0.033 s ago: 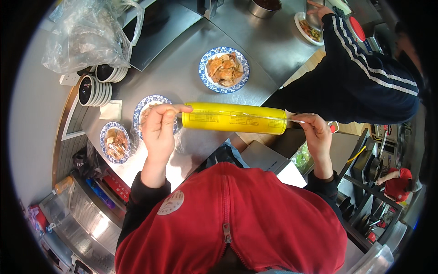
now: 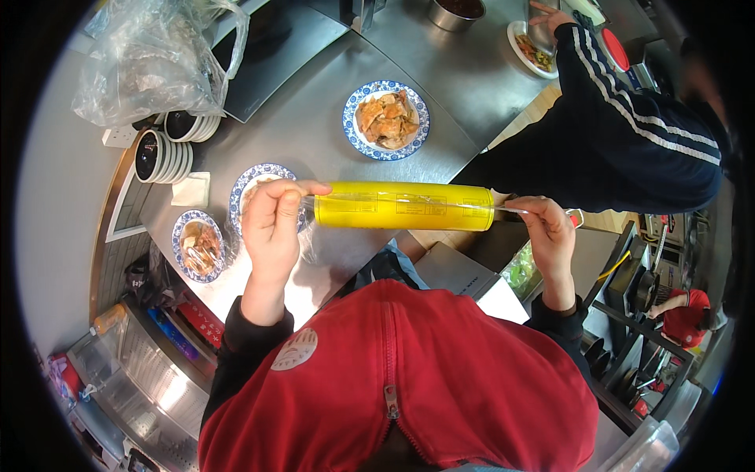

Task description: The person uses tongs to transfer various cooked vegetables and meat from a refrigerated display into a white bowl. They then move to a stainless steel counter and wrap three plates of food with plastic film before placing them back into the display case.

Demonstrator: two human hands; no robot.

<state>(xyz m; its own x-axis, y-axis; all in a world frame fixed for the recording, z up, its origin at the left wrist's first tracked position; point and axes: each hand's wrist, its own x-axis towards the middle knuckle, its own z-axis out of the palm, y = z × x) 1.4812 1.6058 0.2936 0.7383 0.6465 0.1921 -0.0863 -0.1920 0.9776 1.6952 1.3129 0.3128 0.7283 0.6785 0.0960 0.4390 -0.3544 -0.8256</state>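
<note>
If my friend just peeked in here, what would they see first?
Probably the bright yellow roll in the middle, between the left hand and right hand. Then the big red zipped garment at the bottom, and three blue-rimmed plates of food on the metal table.

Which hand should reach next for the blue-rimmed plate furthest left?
Probably the left hand: it's nearer that plate, though pinching clear film. The right hand is beyond the yellow roll.
</note>
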